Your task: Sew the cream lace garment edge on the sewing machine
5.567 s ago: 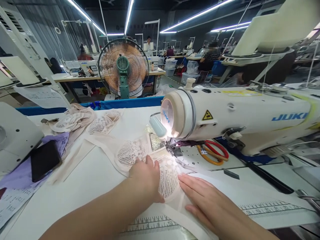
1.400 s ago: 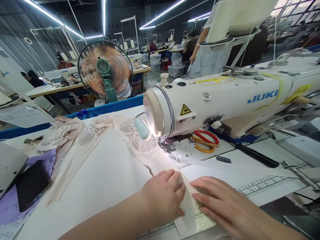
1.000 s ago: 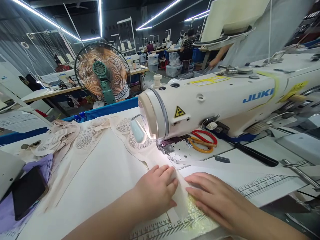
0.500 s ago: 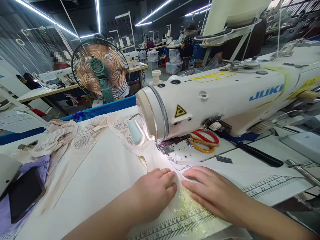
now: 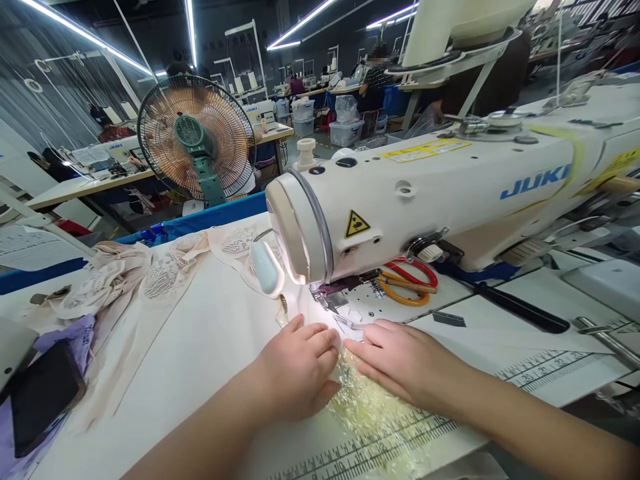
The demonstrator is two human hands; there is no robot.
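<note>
My left hand (image 5: 296,370) and my right hand (image 5: 403,360) lie side by side, pressed flat on a beige fabric strip (image 5: 305,313) just in front of the needle area of the white JUKI sewing machine (image 5: 430,200). The strip runs under the lit presser foot (image 5: 327,300) and away to the back left, where its lace panels (image 5: 235,243) lie. A pale yellow lace piece (image 5: 370,407) shows between and below my hands, over the printed ruler (image 5: 350,453).
Orange and red scissors (image 5: 407,283) lie behind the needle plate. A pile of lace pieces (image 5: 110,280) and a black phone (image 5: 43,397) sit at the left. A standing fan (image 5: 195,137) and other workers' tables are behind the blue table edge (image 5: 200,217).
The beige strip has fed through the machine towards the back left. Both hands slid forward to the presser foot, and the yellow lace has come into view under them.
</note>
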